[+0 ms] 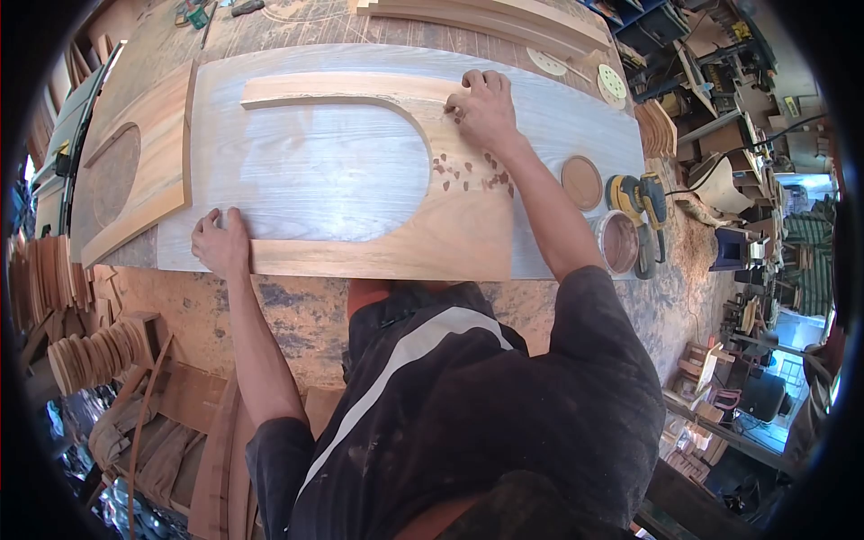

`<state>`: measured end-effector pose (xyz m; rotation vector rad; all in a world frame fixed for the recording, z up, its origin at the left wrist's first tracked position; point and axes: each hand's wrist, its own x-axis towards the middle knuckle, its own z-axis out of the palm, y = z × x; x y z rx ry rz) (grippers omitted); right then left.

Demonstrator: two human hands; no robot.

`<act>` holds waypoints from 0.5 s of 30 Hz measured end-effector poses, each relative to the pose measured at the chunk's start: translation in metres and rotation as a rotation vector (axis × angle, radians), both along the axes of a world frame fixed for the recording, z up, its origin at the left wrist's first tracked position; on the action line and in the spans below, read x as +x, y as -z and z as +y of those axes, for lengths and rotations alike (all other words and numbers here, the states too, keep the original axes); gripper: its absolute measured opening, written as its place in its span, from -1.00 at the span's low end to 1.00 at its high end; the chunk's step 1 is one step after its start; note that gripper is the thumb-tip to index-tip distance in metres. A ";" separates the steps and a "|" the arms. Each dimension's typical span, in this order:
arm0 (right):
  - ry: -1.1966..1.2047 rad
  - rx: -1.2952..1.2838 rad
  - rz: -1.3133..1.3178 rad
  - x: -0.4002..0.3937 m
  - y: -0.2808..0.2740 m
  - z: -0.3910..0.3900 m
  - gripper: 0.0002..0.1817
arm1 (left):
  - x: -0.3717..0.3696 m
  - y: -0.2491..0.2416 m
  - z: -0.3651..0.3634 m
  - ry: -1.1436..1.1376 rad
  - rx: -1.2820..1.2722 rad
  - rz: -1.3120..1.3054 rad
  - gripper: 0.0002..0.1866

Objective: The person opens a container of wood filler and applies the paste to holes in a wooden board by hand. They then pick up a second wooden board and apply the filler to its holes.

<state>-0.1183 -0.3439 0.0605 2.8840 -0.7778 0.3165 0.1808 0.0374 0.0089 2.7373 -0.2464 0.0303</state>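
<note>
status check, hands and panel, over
Left hand at near-left end of U-cut wooden panel, right hand on far side. Orbital sander off to the right.

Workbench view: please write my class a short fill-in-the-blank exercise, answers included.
The U-shaped wooden panel opens toward the person's ____ side. Its brown spots lie nearer the person's ____ hand. The power sander is black and ____.

Missing words: left; right; yellow
</note>
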 end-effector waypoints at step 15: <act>-0.098 -0.069 -0.054 0.002 -0.001 0.009 -0.81 | -0.001 -0.002 0.000 0.006 0.000 0.017 -0.37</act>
